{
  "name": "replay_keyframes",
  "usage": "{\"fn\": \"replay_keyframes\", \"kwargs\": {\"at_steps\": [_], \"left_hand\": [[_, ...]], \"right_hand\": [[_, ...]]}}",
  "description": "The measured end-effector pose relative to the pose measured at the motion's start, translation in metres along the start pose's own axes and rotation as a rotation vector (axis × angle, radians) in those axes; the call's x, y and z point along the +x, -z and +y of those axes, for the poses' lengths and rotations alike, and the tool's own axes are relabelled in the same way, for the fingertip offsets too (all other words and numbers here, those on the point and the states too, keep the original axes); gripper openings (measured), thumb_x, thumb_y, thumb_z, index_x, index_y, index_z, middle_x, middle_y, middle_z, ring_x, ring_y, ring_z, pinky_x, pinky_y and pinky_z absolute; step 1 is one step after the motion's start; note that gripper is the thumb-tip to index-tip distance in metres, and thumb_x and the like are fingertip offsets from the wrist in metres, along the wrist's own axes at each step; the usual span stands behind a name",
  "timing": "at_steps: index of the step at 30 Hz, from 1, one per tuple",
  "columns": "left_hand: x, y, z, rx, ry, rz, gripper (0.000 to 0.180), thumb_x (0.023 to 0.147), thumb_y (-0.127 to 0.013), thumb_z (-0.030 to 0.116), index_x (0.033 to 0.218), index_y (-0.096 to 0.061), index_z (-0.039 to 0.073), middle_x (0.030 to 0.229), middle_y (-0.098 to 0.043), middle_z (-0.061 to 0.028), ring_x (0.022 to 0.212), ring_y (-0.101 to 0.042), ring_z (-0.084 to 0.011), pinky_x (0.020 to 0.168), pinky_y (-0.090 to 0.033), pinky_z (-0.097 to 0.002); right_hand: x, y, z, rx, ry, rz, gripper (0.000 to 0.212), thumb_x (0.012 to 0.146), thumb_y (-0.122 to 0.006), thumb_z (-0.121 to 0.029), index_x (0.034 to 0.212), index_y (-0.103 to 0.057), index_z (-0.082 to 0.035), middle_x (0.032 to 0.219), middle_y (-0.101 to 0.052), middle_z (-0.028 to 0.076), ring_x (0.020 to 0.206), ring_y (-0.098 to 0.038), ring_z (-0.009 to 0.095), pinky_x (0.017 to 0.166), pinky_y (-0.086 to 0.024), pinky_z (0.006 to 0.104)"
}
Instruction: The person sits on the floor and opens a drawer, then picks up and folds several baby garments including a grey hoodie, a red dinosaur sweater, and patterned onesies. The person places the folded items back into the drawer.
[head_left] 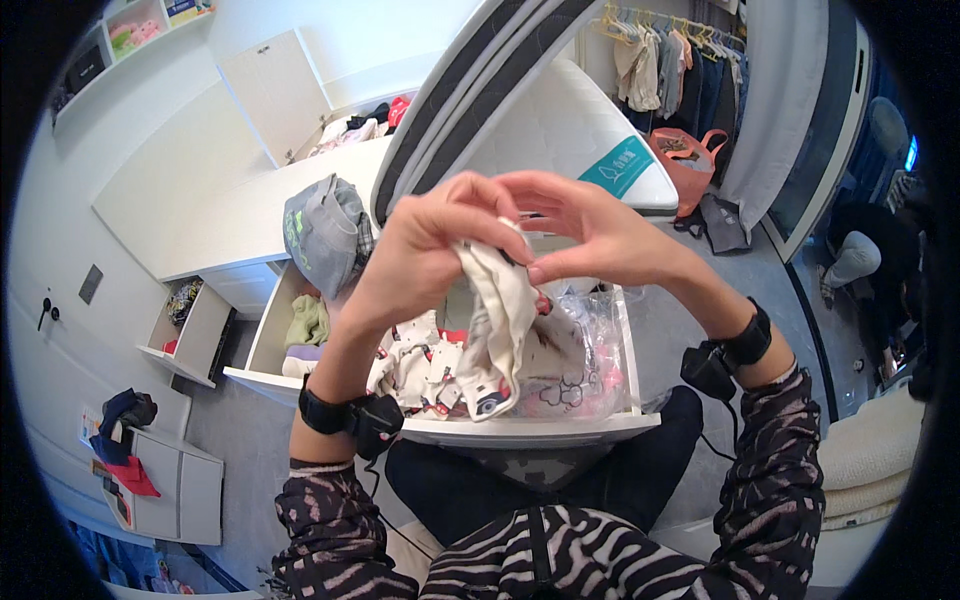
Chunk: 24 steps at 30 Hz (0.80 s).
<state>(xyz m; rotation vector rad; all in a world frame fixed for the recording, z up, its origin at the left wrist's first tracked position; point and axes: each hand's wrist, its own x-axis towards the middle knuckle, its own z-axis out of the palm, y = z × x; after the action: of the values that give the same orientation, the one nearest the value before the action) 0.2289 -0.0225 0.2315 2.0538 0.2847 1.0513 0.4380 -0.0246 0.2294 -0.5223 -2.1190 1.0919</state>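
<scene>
Above an open white drawer (540, 430), a cream garment (492, 330) with a dark and red print hangs folded from my hands. My left hand (425, 245) grips its upper end between thumb and fingers. My right hand (600, 232) curves in from the other side, its thumb at the cloth's edge and its fingertips partly hidden behind the left hand. Below, similar printed clothes (412, 362) lie in the drawer's left part. Clear plastic packaging (580, 375) fills its right part.
A drawer (265, 335) with green and purple clothes stands open on the left, below a grey garment pile (325, 235). A tilted mattress (560, 140) leans behind. An orange bag (685, 165) stands by the hanging clothes. At far right a person (860, 255) crouches.
</scene>
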Motion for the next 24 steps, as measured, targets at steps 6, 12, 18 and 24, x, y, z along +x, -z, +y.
{"fn": "replay_keyframes", "kwargs": {"at_steps": [6,12,18,24], "left_hand": [[0.015,0.011,0.018,-0.236,0.185,0.391,0.027,0.081,-0.065,0.004,0.105,-0.055,-0.002,0.092,-0.063,-0.005,0.087,-0.059,-0.0084,0.078,-0.048,-0.0226],[-0.012,0.014,0.01,-0.252,0.175,0.127,0.04,0.08,-0.069,0.014,0.113,-0.054,-0.003,0.097,-0.063,-0.0048,0.089,-0.057,-0.0096,0.083,-0.046,-0.025],[-0.025,0.037,-0.008,-0.508,0.269,0.326,0.029,0.089,-0.057,0.014,0.111,-0.057,-0.005,0.098,-0.065,-0.0075,0.085,-0.061,-0.0097,0.077,-0.049,-0.0242],[-0.046,0.024,-0.021,-0.633,0.414,0.314,0.029,0.092,-0.054,0.023,0.102,-0.06,-0.003,0.091,-0.065,-0.0061,0.076,-0.062,-0.009,0.068,-0.05,-0.0228]], "right_hand": [[0.028,0.008,-0.033,-0.083,0.0,0.233,0.036,0.073,-0.07,-0.006,0.105,-0.059,0.003,0.087,-0.066,0.008,0.078,-0.062,0.011,0.072,-0.049,0.0248],[0.019,0.023,-0.045,0.02,0.002,0.506,0.027,0.077,-0.066,-0.007,0.101,-0.06,0.001,0.09,-0.066,0.007,0.076,-0.064,0.013,0.07,-0.052,0.0259],[-0.01,0.039,-0.051,0.039,-0.194,0.525,0.033,0.074,-0.069,-0.009,0.103,-0.059,0.002,0.095,-0.065,0.009,0.082,-0.063,0.014,0.074,-0.051,0.0273],[-0.058,0.017,-0.033,0.385,-0.404,0.45,0.035,0.082,-0.067,-0.019,0.108,-0.059,0.002,0.1,-0.064,0.007,0.083,-0.062,0.012,0.076,-0.049,0.025]]}}
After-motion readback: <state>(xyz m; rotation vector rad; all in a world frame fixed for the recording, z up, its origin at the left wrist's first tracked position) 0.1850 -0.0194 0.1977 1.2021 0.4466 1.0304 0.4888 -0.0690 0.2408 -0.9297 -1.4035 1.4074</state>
